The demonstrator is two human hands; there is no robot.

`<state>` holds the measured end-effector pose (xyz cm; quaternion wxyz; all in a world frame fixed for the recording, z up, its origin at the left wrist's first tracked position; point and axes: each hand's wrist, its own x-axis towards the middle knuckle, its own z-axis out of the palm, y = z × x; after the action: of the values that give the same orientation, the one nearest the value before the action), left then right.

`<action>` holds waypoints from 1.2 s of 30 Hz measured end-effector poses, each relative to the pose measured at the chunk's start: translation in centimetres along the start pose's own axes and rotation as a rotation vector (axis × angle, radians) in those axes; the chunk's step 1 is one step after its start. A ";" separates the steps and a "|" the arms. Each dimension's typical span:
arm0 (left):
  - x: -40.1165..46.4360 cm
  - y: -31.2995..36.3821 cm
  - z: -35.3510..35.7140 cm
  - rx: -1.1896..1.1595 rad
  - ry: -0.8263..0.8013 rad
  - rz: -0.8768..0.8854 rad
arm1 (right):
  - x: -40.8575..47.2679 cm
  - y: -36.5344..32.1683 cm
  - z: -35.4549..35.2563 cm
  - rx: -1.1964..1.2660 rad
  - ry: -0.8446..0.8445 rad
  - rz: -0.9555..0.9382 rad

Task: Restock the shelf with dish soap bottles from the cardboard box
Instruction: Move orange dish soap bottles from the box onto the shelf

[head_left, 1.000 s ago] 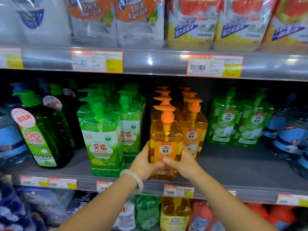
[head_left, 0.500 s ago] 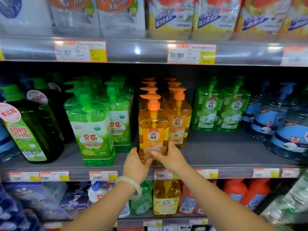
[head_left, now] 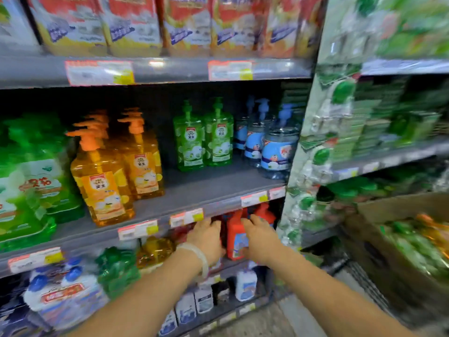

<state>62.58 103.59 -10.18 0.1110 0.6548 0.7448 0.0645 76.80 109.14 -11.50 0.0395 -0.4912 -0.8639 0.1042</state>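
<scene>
Head view, shelf point(head_left: 194, 188): grey board; your orange dish soap bottles point(head_left: 103, 183) stand at its front left.
Cardboard box point(head_left: 398, 239): lower right, blurred bottles inside.
Left hand point(head_left: 206, 237): you hold it released, before the lower tier.
Right hand point(head_left: 261, 235): beside a red bottle point(head_left: 237, 237); grasp cannot be told.

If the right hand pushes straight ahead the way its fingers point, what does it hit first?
Most likely the red bottle on the lower shelf: the right hand is already at its side, though blur hides whether they touch.
</scene>
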 end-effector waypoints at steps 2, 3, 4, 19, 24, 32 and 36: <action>-0.1 5.5 2.2 0.038 -0.069 0.077 | -3.9 5.1 -0.7 -0.025 -0.020 0.103; -0.1 8.3 3.3 0.048 -0.089 0.124 | -5.9 7.5 -1.1 -0.049 -0.025 0.150; -0.3 11.2 4.3 0.058 -0.115 0.174 | -7.9 10.0 -1.5 -0.069 -0.024 0.191; 0.2 41.6 13.6 0.146 -0.330 0.628 | -25.3 32.5 -3.9 0.073 -0.046 0.679; 5.7 48.3 15.7 0.131 -0.376 0.657 | -23.5 40.2 -5.6 0.084 -0.031 0.761; 17.3 58.8 17.4 0.143 -0.386 0.689 | -17.7 53.8 -9.9 0.054 -0.044 0.845; 21.1 62.0 19.4 0.195 -0.421 0.676 | -16.8 59.2 -9.3 0.111 -0.100 0.887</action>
<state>124.54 131.80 -15.62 0.1710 0.8690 0.4514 -0.1089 136.77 125.40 -14.83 -0.0244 -0.8056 -0.5637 0.1807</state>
